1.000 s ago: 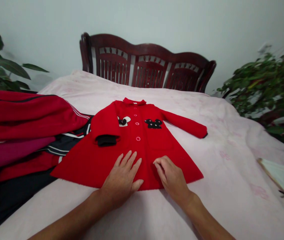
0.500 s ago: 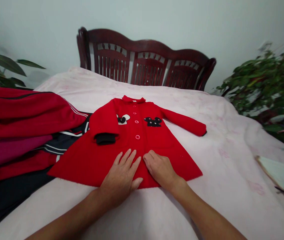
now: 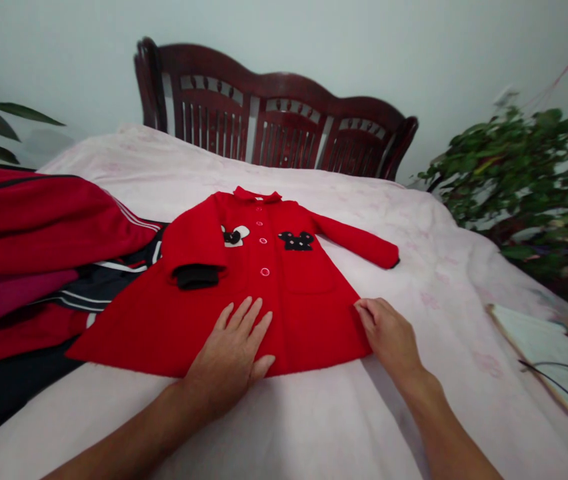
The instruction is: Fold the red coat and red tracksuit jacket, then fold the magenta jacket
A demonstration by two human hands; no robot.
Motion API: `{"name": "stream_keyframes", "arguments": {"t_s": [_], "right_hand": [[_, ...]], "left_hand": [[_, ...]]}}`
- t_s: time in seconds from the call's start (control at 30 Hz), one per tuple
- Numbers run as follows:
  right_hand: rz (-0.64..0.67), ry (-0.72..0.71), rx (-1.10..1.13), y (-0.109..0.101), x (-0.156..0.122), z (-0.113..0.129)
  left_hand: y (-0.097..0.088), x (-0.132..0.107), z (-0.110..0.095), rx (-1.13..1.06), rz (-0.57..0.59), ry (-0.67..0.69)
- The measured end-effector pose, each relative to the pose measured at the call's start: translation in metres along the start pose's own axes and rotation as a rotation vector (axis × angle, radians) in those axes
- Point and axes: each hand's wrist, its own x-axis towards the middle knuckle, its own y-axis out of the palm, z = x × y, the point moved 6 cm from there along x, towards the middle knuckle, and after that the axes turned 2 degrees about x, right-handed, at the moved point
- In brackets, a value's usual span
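A red child's coat lies flat on the bed, with pink buttons down its front. One sleeve is folded across the chest, showing a black cuff, and the other stretches out to the right. My left hand rests flat on the lower front of the coat, fingers spread. At the coat's right hem sits my right hand, its fingers curled on the edge. Its thumb is hidden, so any grip cannot be seen.
The coat lies on a pale pink bedsheet. A heap of red and black clothing lies at the left. A dark wooden headboard stands behind, a leafy plant to the right, and a white sheet of paper at the lower right.
My right hand has slid from the coat's middle out to its right hem. My left hand stays in place on the coat. The whole view has shifted slightly left and up.
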Motion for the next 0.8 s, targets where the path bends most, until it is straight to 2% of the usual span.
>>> {"name": "stream_keyframes", "arguments": {"t_s": [0.1,0.3,0.43,0.53,0.7,0.8], "right_hand": [[0.04,0.02,-0.054,0.004,-0.001,0.0],[0.212,0.08,-0.283,0.018,0.002,0.003],[0.238,0.066,-0.386,0.022,0.006,0.007],[0.211,0.068,-0.339,0.023,0.006,0.003],[0.013,0.168,-0.167,0.014,0.001,-0.017],[-0.005,0.107,-0.027,0.013,-0.001,-0.016]], "left_hand": [[0.0,-0.001,0.0,-0.004,-0.007,0.005],[0.0,-0.001,0.0,0.002,-0.004,0.006],[-0.001,-0.001,0.0,0.003,-0.02,0.006],[0.0,-0.001,0.0,0.006,-0.024,0.007],[-0.001,-0.001,0.0,0.004,-0.011,0.005],[-0.001,0.0,0.0,0.006,-0.003,0.005]]}}
